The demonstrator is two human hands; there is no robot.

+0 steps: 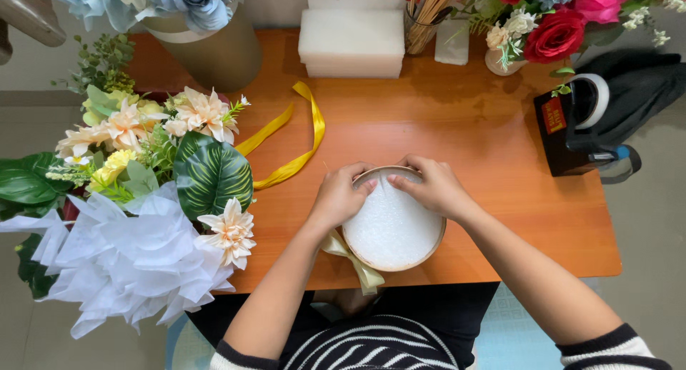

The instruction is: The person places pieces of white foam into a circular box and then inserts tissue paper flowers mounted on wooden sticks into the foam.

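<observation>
As both hands [389, 191] press, foam-filled round box [393, 230] beneath fingertips

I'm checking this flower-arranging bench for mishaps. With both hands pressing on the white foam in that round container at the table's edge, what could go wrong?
1. The round container sits near the table's front edge; pressure from the left hand and right hand might tip it off.
2. Fingertips pushing near the rim could dent or crumble the white foam.
3. The pale bow under the left wrist may get crushed.
</observation>
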